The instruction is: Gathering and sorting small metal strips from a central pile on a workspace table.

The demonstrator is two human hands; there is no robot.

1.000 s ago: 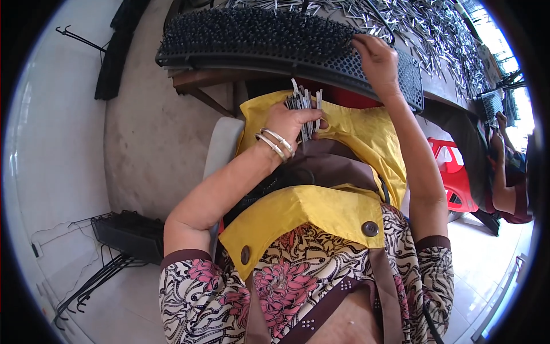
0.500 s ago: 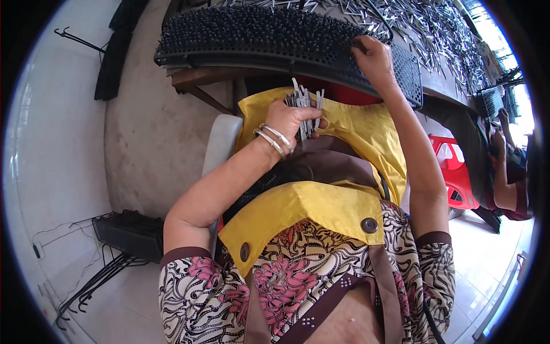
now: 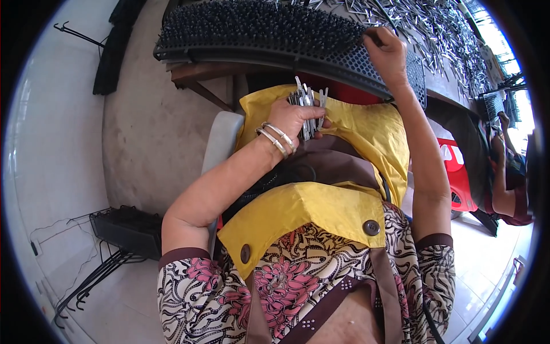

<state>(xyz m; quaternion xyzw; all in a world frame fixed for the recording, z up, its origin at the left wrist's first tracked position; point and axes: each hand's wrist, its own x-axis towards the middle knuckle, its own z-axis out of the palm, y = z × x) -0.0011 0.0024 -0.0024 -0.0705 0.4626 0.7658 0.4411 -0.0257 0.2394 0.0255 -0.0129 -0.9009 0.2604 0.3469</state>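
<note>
Tray (image 3: pixel 350 64) w/ dk pcs (image 3: pixel 258 27) nr R hand (image 3: pixel 389 57); strips (image 3: pixel 305 98) in L hand (image 3: pixel 287 119).

Over there, the brown-edged, grey-topped table (image 3: pixel 212 70) carries a long, black, perforated tray (image 3: pixel 344 64) along one edge; beyond it, thin, silvery metal strips (image 3: pixel 432 35) sprawl loosely across the top, pointing every way.

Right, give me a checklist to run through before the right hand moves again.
1. Left hand gripping the bundle of metal strips: ok, closed around it.
2. Right hand holding a piece: cannot tell, its grasp is hidden.
3. Bare holes in the black tray: ok, visible toward its right end.
4. Bracelets clear of the bundle: ok, on the left wrist.
5. Loose strips sorted neatly: not ok, scattered behind the tray.
</note>
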